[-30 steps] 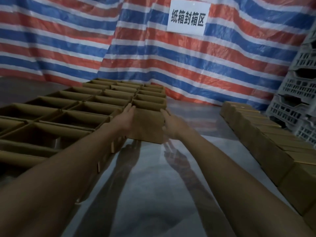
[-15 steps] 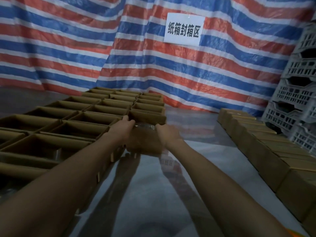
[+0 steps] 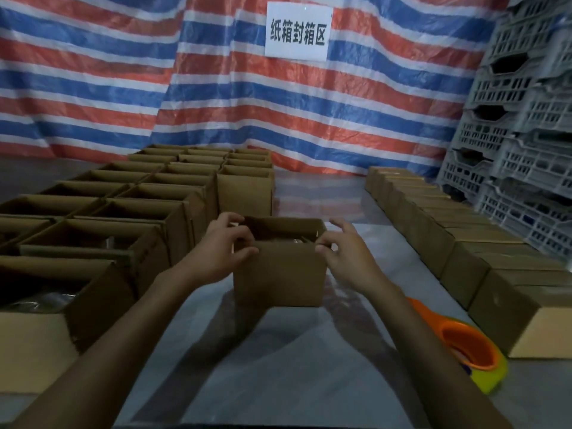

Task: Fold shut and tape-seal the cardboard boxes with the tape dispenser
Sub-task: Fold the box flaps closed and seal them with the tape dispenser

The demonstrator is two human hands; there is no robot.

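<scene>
Two hands grip the open box (image 3: pixel 278 274): your left hand (image 3: pixel 226 244) curls over its rim, your right hand (image 3: pixel 345 253) pinches a corner. Your forearm (image 3: pixel 399 320) half-hides the tape dispenser (image 3: pixel 467 351).

Cardboard box (image 3: pixel 280 274) was pulled away from the open boxes (image 3: pixel 244 190) at left, down to frame centre. Left hand (image 3: pixel 223 246) and right hand (image 3: pixel 346 252) moved from its sides to its top corners. Orange tape dispenser (image 3: pixel 464 348) came into view lower right.

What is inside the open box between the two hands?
The box is open on top; only a small pale patch shows inside. Its near wall hides the rest, so the contents cannot be told.
</scene>
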